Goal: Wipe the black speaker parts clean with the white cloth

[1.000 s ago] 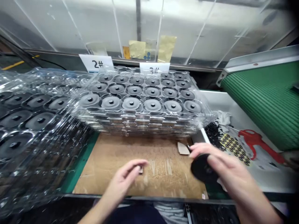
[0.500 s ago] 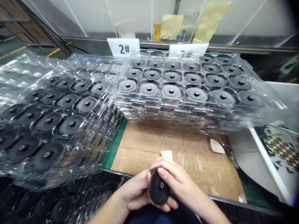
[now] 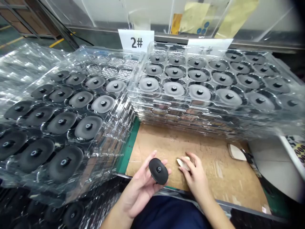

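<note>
A round black disc-shaped part with a small raised hub (image 3: 158, 171) rests in my left hand (image 3: 145, 187), gripped at its edge with the hub side facing up. To the right, my right hand (image 3: 196, 176) pinches a small cream-white flat piece (image 3: 183, 163) just over the cardboard sheet (image 3: 166, 136). What the white piece is made of I cannot tell. Similar black discs sit in the pockets of a clear plastic tray (image 3: 92, 152) at the left and of another clear tray (image 3: 176, 97) at the back.
Both trays top tall stacks of clear trays. A "2#" paper sign (image 3: 136, 40) stands behind them. On the cardboard's right lie a cream-coloured piece (image 3: 237, 152) and a dark-handled tool (image 3: 251, 160). A white bin (image 3: 274, 165) stands at the right edge.
My right hand has left the black disc, moved right and taken hold of the white piece lying on the cardboard. The left hand keeps the disc, now tilted flatter. The view has shifted left.
</note>
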`<state>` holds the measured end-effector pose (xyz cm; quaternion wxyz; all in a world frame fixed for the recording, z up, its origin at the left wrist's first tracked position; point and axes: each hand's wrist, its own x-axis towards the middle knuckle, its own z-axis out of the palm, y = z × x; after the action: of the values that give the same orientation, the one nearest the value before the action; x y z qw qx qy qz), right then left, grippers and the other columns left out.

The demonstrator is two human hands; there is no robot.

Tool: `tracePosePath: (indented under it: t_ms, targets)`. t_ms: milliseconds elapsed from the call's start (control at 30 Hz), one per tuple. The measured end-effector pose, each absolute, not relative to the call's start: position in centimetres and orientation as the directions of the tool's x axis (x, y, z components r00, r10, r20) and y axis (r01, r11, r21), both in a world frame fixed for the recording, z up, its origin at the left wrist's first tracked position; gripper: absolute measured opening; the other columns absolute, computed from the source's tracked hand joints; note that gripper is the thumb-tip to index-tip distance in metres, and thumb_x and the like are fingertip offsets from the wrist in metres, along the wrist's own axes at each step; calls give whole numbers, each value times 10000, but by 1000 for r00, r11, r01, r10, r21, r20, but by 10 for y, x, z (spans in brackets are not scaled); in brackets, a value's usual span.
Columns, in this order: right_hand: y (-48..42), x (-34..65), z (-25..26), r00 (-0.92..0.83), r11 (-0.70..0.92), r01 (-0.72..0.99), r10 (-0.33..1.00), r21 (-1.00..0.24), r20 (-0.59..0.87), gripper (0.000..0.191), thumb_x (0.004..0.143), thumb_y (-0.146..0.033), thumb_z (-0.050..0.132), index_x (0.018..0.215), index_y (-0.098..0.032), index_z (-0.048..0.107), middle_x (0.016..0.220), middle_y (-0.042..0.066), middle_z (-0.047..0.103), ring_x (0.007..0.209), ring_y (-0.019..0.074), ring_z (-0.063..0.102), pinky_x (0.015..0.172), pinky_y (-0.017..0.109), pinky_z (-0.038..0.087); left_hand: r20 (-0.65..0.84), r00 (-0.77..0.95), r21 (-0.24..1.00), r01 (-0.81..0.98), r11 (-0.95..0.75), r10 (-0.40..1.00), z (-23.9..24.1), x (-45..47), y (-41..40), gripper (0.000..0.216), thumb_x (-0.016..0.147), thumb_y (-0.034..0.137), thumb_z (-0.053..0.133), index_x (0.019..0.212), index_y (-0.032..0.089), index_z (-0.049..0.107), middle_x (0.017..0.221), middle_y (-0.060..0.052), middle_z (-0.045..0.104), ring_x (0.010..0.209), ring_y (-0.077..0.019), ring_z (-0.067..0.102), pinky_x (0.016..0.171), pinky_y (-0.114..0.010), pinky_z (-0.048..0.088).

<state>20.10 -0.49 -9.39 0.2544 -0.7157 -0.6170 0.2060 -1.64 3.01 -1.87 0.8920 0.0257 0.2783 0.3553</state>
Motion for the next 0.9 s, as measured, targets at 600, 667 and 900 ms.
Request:
tracePosePath:
  t_ms: [600,667,900]
  targets:
    - [16,149,49,-90,270,519,961,-811,262,293,843,-120,476,1120,-205,523,969,44,619,880,143,574,774,256,474,-497,449,453,-596,663,743,3,19,27,577,609,269,748,1155,247,563,1109,-73,640,1044,-232,577,863,-275,465]
    - [16,146,62,-242,278,472,954,-837,180,258,835,-84,471,1046,-200,563,884,22,618,804,115,576,729,217,477,-524,411,477,-583,657,746,8,21,27,576,570,253,774,1115,258,590,1096,-58,649,1004,-228,598,837,-269,480]
    - [13,157,60,-78,328,472,940,-818,332,270,836,-77,465,1083,-121,565,877,64,631,833,132,573,779,244,472,-504,439,511,-543,667,744,16,29,28,567,545,277,787,1084,226,619,1061,-77,667,986,-241,605,869,-302,472]
